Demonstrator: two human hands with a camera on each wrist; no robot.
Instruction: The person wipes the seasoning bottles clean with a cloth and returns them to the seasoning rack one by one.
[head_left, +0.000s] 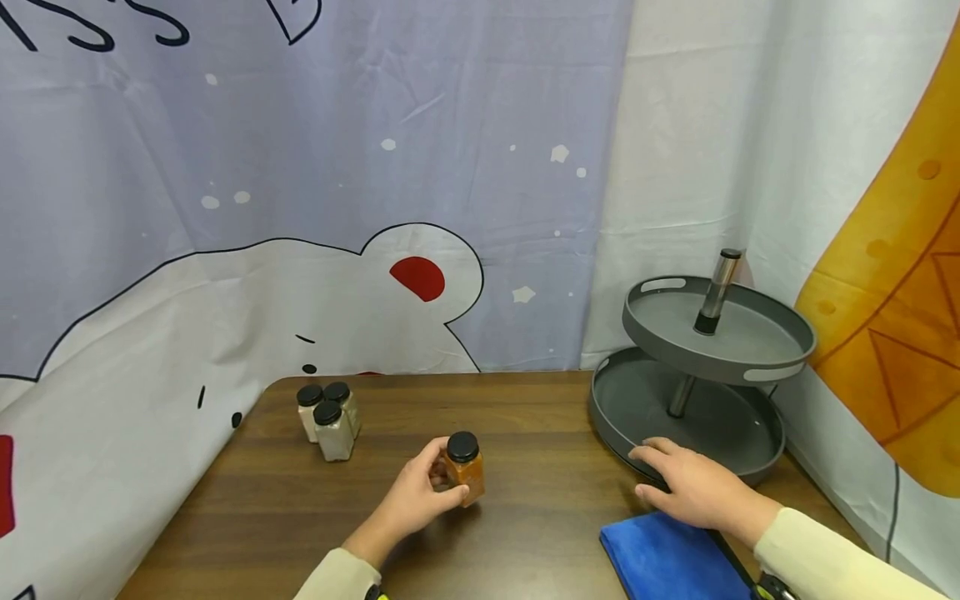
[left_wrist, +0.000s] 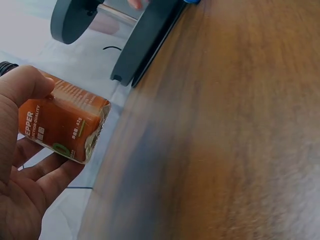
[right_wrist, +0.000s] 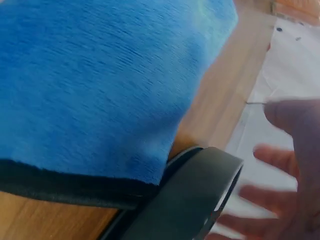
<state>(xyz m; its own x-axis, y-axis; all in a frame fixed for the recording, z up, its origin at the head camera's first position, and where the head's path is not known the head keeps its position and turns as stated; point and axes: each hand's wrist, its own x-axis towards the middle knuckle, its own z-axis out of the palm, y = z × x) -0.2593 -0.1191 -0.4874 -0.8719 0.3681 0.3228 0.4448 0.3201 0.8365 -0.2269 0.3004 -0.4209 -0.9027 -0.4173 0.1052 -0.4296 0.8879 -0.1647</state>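
Note:
In the head view my left hand [head_left: 420, 492] grips an orange pepper jar [head_left: 465, 475] with a black lid over the middle of the wooden table. The left wrist view shows the jar's label [left_wrist: 60, 120], with the word PEPPER partly covered by the hand. My right hand [head_left: 693, 483] has its fingers spread at the front rim of a grey two-tier round tray stand [head_left: 720, 358] and holds nothing. Below that hand lies a folded blue cloth [head_left: 667, 554], which also fills much of the right wrist view.
Several jars would overstate it: three black-lidded jars [head_left: 333, 437] with pale contents stand together at the table's left. A patterned curtain [head_left: 420, 167] hangs behind the table [head_left: 540, 450]. A dark cable [head_left: 894, 517] runs down at the right.

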